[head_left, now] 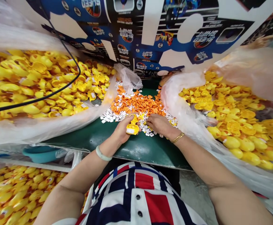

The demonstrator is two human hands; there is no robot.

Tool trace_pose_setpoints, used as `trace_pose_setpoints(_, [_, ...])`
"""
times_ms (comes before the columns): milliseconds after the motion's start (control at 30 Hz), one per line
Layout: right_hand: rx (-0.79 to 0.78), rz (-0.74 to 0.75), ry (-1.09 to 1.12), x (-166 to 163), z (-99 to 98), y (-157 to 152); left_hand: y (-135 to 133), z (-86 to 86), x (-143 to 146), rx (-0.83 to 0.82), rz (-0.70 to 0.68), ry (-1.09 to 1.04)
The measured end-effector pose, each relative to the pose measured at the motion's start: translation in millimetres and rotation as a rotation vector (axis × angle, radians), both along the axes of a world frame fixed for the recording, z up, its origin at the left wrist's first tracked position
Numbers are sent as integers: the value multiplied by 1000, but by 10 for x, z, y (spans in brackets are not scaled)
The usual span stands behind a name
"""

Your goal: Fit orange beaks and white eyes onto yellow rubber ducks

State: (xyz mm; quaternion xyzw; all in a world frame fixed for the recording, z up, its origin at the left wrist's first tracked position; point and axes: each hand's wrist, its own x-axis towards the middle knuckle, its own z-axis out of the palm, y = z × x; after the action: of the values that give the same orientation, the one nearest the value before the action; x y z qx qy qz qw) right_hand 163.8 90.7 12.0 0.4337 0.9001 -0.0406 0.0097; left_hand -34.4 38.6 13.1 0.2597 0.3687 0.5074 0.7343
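Note:
My left hand [123, 128] is closed around a hollow yellow plastic duck half-shell [133, 128], its open inner side turned up toward me. Close by on the right, my right hand [160, 125] reaches into the heap with its fingertips pinched together. Whatever is between those fingertips is too small to make out. Under and around both hands lie small white eye pieces [109, 116] with black dots. Behind them spreads a pile of orange beak-like parts [141, 102], mixed with a few small yellow bits.
Yellow duck shells fill a plastic-lined heap on the left [40, 78] and another on the right [239, 125]. Printed cardboard [148, 47] stands behind the green tabletop [99, 137]. A black cable [56, 90] crosses at left. Below are a teal basin [41, 153] and more ducks [17, 193].

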Motion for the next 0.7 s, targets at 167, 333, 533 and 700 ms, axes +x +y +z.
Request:
trace_pose_setpoints(167, [-10, -3, 18, -10, 22, 57, 72, -25, 46, -63, 87, 1])
trace_pose_setpoints(333, [78, 22, 211, -8, 22, -149, 59, -61, 61, -66, 204, -37])
trace_pose_setpoints(533, [250, 301, 388, -114, 49, -534, 34, -73, 182, -54, 251, -93])
trace_pose_setpoints(700, [277, 346, 282, -96, -14, -585, 12, -107, 256, -90, 257, -98])
